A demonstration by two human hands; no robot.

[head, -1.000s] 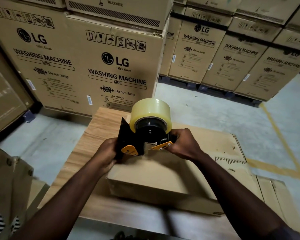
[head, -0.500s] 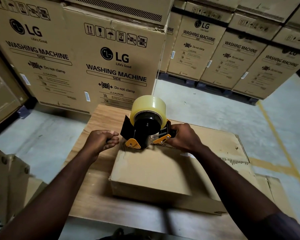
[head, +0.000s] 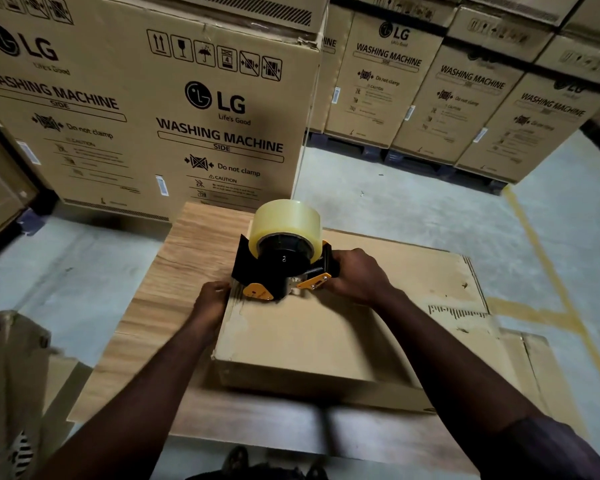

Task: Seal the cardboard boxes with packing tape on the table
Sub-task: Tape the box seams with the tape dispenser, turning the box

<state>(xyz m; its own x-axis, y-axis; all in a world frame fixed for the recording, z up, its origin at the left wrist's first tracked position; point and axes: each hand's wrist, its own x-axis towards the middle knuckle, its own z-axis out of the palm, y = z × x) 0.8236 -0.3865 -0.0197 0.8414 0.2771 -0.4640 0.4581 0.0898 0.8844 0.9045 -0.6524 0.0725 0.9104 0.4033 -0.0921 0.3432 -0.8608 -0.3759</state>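
Observation:
A flat brown cardboard box (head: 309, 341) lies on the wooden table (head: 191, 258). A black and orange tape dispenser (head: 284, 271) carrying a roll of clear packing tape (head: 286, 220) sits on the box's far left end. My right hand (head: 359, 275) grips the dispenser's handle from the right. My left hand (head: 212, 301) is at the box's far left corner, fingers curled against the box's left edge beside the dispenser's front. The tape's free end is hidden under the dispenser.
A flattened cardboard sheet (head: 440, 278) lies under and to the right of the box. Tall washing machine cartons (head: 153, 109) stand behind the table, more (head: 465, 95) at the back right. Concrete floor with a yellow line (head: 548, 268) lies to the right.
My left hand left the dispenser, hung curled over the table, then came back to the box's far left corner. The dispenser stayed on the box's far end in my right hand.

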